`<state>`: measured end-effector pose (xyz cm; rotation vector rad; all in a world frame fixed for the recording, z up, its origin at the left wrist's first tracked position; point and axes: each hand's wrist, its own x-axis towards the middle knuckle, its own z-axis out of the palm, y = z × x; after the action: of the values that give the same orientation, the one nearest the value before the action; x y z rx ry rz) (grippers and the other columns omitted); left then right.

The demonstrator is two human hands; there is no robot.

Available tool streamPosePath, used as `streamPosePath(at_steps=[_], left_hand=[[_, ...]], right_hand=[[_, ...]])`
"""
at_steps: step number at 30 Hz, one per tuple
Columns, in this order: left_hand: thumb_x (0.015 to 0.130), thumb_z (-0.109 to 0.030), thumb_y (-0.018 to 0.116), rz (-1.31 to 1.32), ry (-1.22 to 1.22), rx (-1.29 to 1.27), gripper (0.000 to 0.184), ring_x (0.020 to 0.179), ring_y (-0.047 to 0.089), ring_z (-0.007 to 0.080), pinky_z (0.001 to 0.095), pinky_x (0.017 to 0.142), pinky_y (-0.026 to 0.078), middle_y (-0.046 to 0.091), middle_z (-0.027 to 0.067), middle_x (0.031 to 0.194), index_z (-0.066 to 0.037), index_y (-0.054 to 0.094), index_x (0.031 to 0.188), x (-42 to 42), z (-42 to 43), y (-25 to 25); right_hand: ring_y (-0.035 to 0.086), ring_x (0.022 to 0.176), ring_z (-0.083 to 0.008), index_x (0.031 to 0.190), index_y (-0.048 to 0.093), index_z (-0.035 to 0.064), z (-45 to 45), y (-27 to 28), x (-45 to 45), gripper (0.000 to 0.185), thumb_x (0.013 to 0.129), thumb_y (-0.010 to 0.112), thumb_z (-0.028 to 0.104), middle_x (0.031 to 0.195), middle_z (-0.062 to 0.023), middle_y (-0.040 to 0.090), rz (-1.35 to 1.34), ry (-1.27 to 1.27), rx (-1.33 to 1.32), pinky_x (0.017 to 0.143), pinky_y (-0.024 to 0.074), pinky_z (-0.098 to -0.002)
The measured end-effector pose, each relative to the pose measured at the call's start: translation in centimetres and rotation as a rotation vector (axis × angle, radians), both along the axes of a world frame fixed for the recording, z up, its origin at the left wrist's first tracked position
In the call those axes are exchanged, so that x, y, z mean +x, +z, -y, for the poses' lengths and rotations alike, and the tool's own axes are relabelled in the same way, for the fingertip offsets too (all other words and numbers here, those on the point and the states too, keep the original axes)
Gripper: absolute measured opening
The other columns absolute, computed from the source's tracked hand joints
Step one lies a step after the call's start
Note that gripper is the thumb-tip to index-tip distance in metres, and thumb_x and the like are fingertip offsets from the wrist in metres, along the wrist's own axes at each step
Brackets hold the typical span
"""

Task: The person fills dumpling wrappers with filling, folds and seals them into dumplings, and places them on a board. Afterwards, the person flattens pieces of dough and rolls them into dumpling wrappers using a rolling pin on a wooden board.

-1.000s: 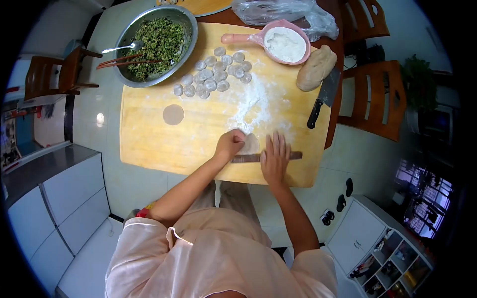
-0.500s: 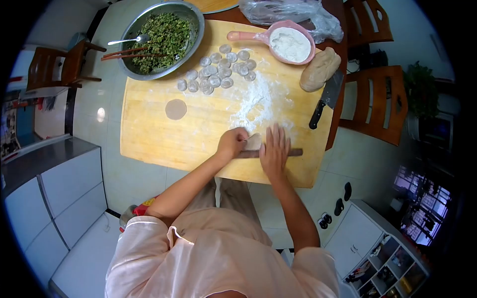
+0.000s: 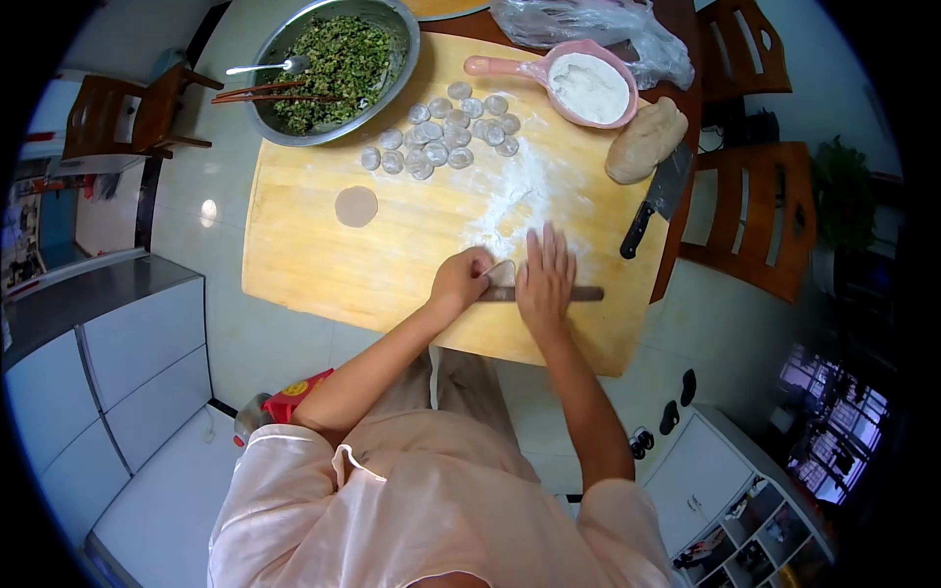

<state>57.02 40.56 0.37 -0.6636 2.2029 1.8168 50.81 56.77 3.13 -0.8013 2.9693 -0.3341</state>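
My left hand (image 3: pixel 463 279) is closed, its fingertips pinching the edge of a small dough wrapper (image 3: pixel 503 274). A dark wooden rolling pin (image 3: pixel 586 293) lies crosswise at the wrapper's near side. My right hand (image 3: pixel 545 286) rests over the pin, fingers stretched forward and slightly apart; its palm hides part of the pin and perhaps of the wrapper. Ahead of both hands, loose flour (image 3: pixel 515 201) is scattered on the wooden board (image 3: pixel 294 250). One flat round wrapper (image 3: pixel 356 207) lies to the left, and several small floured dough discs (image 3: pixel 433 153) are clustered farther back.
A metal bowl (image 3: pixel 412 69) of chopped green filling, with spoon and chopsticks, stands at the back left. At the back right are a pink scoop (image 3: pixel 505 68) of flour, a dough lump (image 3: pixel 645 140) and a cleaver (image 3: pixel 639 223). Chairs (image 3: pixel 750 216) flank the table.
My right hand has moved slightly forward over the rolling pin. My left hand still pinches the wrapper. The whole view has shifted and turned a little.
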Motion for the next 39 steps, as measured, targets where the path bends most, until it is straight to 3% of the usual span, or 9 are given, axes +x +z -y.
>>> streamPosePath(at_steps=[4, 9, 12, 16, 21, 25, 28, 35, 39], left_hand=[[0.075, -0.007, 0.066, -0.091, -0.329, -0.652, 0.006, 0.074, 0.064, 0.0306, 0.036, 0.069, 0.05, 0.066, 0.0126, 0.078, -0.006, 0.066, 0.081, -3.4, -1.1, 3.0], [0.083, -0.004, 0.063, -0.07, -0.003, -0.291, 0.007, 0.065, 0.063, 0.0194, 0.0311, 0.063, 0.05, 0.067, 0.008, 0.074, -0.005, 0.07, 0.084, -1.1, 0.5, 1.4], [0.078, -0.006, 0.068, 0.179, 0.352, 0.518, 0.012, 0.066, 0.059, 0.0097, 0.0295, 0.061, 0.048, 0.062, 0.0022, 0.074, -0.003, 0.063, 0.088, 0.8, 2.0, -1.1], [0.076, -0.007, 0.068, -0.085, -0.027, -0.141, 0.02, 0.067, 0.063, 0.0246, 0.0347, 0.066, 0.05, 0.065, 0.0091, 0.077, -0.005, 0.063, 0.095, 0.3, 0.8, 0.3], [0.077, -0.013, 0.068, -0.024, -0.373, -0.694, 0.018, 0.067, 0.063, 0.0236, 0.0321, 0.065, 0.049, 0.065, 0.0118, 0.075, -0.007, 0.066, 0.094, -3.1, 0.4, 2.8], [0.078, -0.007, 0.066, -0.004, 0.191, -0.028, 0.005, 0.065, 0.064, 0.0208, 0.0329, 0.061, 0.05, 0.065, 0.0071, 0.07, -0.006, 0.067, 0.083, -1.7, 1.5, 0.3], [0.076, -0.002, 0.067, 0.086, 0.138, 0.312, 0.014, 0.066, 0.061, 0.0146, 0.0283, 0.063, 0.049, 0.064, 0.0049, 0.07, -0.005, 0.065, 0.089, 0.2, 1.4, -2.6], [0.073, -0.013, 0.072, -0.018, -0.418, -0.582, 0.023, 0.077, 0.064, 0.0354, 0.0408, 0.07, 0.051, 0.068, 0.0152, 0.085, -0.01, 0.071, 0.096, -3.5, -0.4, 2.6], [0.079, -0.007, 0.068, -0.063, -0.033, -0.146, 0.005, 0.064, 0.062, 0.0157, 0.031, 0.06, 0.048, 0.066, 0.0055, 0.071, -0.006, 0.069, 0.084, -1.7, 1.1, 0.2]], right_hand=[[0.032, 0.137, -0.0342, 0.139, 0.045, 0.0058, 2.6, -0.7, -3.8, 0.058, 0.087, 0.06, 0.025, 0.15, -0.0158, 0.035, -0.023, -0.048, -0.026, 0.108, 0.028, -0.0538], [0.033, 0.137, -0.0338, 0.138, 0.046, 0.0071, -1.9, 0.6, 4.3, 0.06, 0.084, 0.063, 0.025, 0.15, -0.0158, 0.035, 0.065, 0.015, 0.011, 0.107, 0.0274, -0.0556], [0.033, 0.137, -0.0338, 0.138, 0.046, 0.0068, -2.1, 0.6, 4.7, 0.06, 0.083, 0.064, 0.024, 0.149, -0.0158, 0.036, 0.047, 0.037, 0.026, 0.107, 0.0279, -0.0554], [0.033, 0.137, -0.0341, 0.138, 0.045, 0.0059, 1.7, 0.0, -1.4, 0.06, 0.084, 0.063, 0.024, 0.149, -0.0157, 0.035, -0.016, 0.009, -0.037, 0.108, 0.0278, -0.0542], [0.032, 0.138, -0.0341, 0.14, 0.043, 0.0057, 2.2, -0.2, -1.8, 0.061, 0.085, 0.061, 0.024, 0.15, -0.0155, 0.035, -0.011, -0.019, -0.027, 0.109, 0.027, -0.0543], [0.032, 0.138, -0.0333, 0.139, 0.045, 0.0064, -2.3, 0.7, 5.7, 0.061, 0.083, 0.062, 0.022, 0.15, -0.0154, 0.035, 0.059, 0.047, 0.002, 0.108, 0.0249, -0.0584], [0.034, 0.137, -0.0337, 0.138, 0.046, 0.0062, -1.7, 0.7, 5.1, 0.061, 0.082, 0.063, 0.021, 0.149, -0.0156, 0.036, 0.015, 0.024, -0.03, 0.108, 0.0268, -0.0571], [0.032, 0.138, -0.0346, 0.139, 0.044, 0.0053, 3.2, -0.3, -1.8, 0.056, 0.087, 0.059, 0.02, 0.149, -0.0169, 0.035, -0.02, -0.127, -0.071, 0.109, 0.0268, -0.0548], [0.032, 0.138, -0.0344, 0.139, 0.044, 0.0052, -0.9, 0.2, 5.4, 0.056, 0.087, 0.059, 0.022, 0.149, -0.0169, 0.035, 0.014, -0.063, -0.001, 0.109, 0.0259, -0.0548]])
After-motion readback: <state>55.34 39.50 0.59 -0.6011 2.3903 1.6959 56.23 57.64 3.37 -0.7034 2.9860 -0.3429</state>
